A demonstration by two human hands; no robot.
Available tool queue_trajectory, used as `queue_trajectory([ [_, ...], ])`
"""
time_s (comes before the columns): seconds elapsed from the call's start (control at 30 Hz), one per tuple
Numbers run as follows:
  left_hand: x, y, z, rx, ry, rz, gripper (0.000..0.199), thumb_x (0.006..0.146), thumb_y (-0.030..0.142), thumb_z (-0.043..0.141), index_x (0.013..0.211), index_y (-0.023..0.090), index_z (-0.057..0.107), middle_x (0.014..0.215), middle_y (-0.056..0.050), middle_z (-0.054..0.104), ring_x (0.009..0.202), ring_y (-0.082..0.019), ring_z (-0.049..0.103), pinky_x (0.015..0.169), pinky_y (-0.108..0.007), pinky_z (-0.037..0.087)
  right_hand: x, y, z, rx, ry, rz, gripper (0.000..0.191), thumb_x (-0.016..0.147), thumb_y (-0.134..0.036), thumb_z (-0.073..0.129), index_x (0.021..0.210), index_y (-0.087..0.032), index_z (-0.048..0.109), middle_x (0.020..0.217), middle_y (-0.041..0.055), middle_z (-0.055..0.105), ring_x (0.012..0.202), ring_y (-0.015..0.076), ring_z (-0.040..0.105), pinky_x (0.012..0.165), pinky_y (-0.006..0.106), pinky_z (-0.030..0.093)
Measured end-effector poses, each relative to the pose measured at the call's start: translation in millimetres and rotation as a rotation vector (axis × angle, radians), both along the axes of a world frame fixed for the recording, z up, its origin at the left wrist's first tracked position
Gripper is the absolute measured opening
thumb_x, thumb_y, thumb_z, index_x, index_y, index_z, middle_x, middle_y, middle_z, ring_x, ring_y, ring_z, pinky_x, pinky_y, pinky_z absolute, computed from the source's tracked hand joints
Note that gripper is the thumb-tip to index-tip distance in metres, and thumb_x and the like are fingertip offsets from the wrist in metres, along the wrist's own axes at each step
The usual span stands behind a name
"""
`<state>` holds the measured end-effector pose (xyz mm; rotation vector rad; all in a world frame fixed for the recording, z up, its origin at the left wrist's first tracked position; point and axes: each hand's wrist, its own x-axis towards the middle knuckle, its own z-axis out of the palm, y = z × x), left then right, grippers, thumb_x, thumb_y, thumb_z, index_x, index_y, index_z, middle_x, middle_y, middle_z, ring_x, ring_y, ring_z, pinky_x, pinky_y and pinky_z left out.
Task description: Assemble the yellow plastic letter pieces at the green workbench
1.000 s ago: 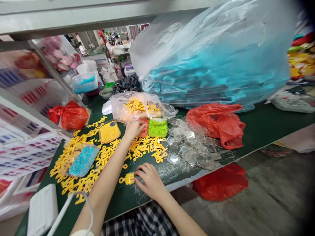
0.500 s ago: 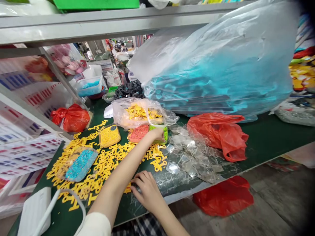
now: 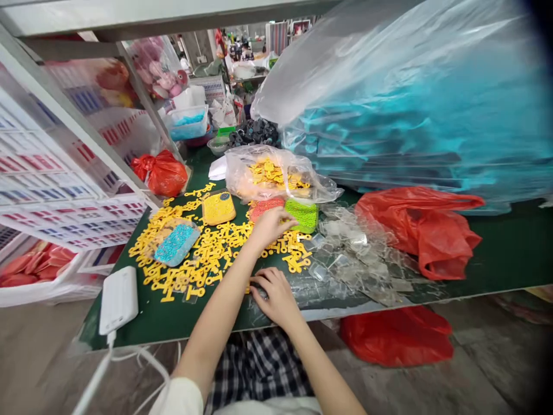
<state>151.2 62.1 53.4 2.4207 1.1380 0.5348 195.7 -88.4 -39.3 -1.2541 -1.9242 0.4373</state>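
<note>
My left hand (image 3: 270,226) reaches across the green table (image 3: 496,259), its bunched fingertips at the gap between a red bead tray (image 3: 264,206) and a green bead tray (image 3: 303,214). I cannot tell whether it holds anything. My right hand (image 3: 276,295) lies fingers-down near the front edge. My left forearm hides what is under its fingertips. Yellow plastic pieces (image 3: 207,253) are scattered around both hands. A yellow bead tray (image 3: 218,207) and a blue bead tray (image 3: 175,244) sit among them. Clear plastic cases (image 3: 358,253) are heaped to the right.
A clear bag of yellow pieces (image 3: 272,173) lies behind the trays. A huge clear bag of teal items (image 3: 410,115) fills the right. Red bags (image 3: 425,227) (image 3: 162,172) rest on the table, another (image 3: 397,337) lies below. A white charger (image 3: 117,298) sits front left, beside a shelf frame.
My left hand went from the red tray right to the green tray, then back to the gap between them. My right hand stayed at the front edge. The view swung and pulled back.
</note>
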Motion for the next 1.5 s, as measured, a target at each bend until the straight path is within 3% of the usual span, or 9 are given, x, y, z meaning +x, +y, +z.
queue_trajectory([
  [0.07,-35,-31,-9.5,0.053,-0.142,0.101,0.024,0.090,0.037,0.060,0.090,0.019,0.076,0.089,-0.005,0.068,0.087,-0.019,0.063,0.078,-0.027,0.046,1,-3,2.1,0.025,0.010,0.015,0.017,0.088,-0.021,0.058,0.102,-0.020,0.069,0.101,0.0073,0.065,0.098,0.0234,0.054,0.082,0.038,0.046],
  [0.2,-97,-87,-43.4,-0.015,-0.228,0.197,0.022,0.090,0.036,0.060,0.086,0.022,0.076,0.083,-0.003,0.064,0.083,-0.018,0.061,0.077,-0.028,0.047,2,-9,5.1,0.087,-0.002,0.020,0.020,0.088,-0.021,0.055,0.099,-0.022,0.072,0.103,0.0074,0.066,0.101,0.0246,0.052,0.084,0.040,0.046],
  [0.3,-126,-113,-65.9,-0.072,-0.214,0.217,0.023,0.092,0.036,0.058,0.088,0.021,0.076,0.082,-0.004,0.064,0.084,-0.018,0.061,0.076,-0.029,0.047,2,-14,5.5,0.132,-0.024,0.012,0.021,0.089,-0.020,0.053,0.092,-0.023,0.074,0.103,0.0071,0.067,0.101,0.0244,0.052,0.085,0.040,0.045],
  [0.4,-141,-128,-77.2,-0.077,-0.150,0.202,0.025,0.093,0.037,0.057,0.087,0.022,0.076,0.082,-0.004,0.065,0.082,-0.019,0.060,0.077,-0.031,0.046,2,-16,5.3,0.143,-0.056,0.009,0.022,0.089,-0.021,0.053,0.092,-0.023,0.074,0.101,0.0073,0.067,0.099,0.0238,0.052,0.085,0.040,0.045],
  [0.77,-153,-137,-87.7,-0.051,-0.091,0.173,0.020,0.091,0.033,0.060,0.097,0.026,0.077,0.082,-0.004,0.065,0.083,-0.020,0.060,0.076,-0.033,0.046,0,-16,4.5,0.058,-0.142,0.074,0.023,0.089,-0.022,0.053,0.097,-0.023,0.074,0.106,0.0072,0.067,0.103,0.0252,0.051,0.088,0.043,0.047],
  [1.07,-153,-138,-82.4,-0.110,-0.107,0.190,0.017,0.086,0.033,0.066,0.098,0.026,0.076,0.086,-0.004,0.065,0.087,-0.021,0.058,0.081,-0.034,0.044,-2,-15,6.1,0.095,-0.112,0.074,0.023,0.089,-0.021,0.052,0.098,-0.022,0.073,0.103,0.0073,0.068,0.099,0.0247,0.053,0.084,0.041,0.047],
  [1.23,-152,-139,-79.6,-0.126,-0.115,0.196,0.016,0.085,0.033,0.068,0.097,0.026,0.075,0.088,-0.003,0.065,0.090,-0.021,0.058,0.084,-0.035,0.043,16,-9,6.2,0.120,-0.018,-0.147,0.029,0.096,-0.023,0.043,0.110,-0.024,0.069,0.097,0.0061,0.069,0.095,0.0223,0.057,0.086,0.039,0.048],
  [1.5,-149,-140,-81.0,-0.068,-0.108,0.182,0.018,0.089,0.036,0.061,0.083,0.024,0.073,0.085,-0.003,0.064,0.086,-0.020,0.057,0.080,-0.035,0.042,90,-3,-2.0,0.112,-0.198,-0.481,0.029,0.094,-0.035,0.046,0.103,-0.022,0.070,0.101,0.0100,0.068,0.097,0.0271,0.055,0.088,0.043,0.045],
])
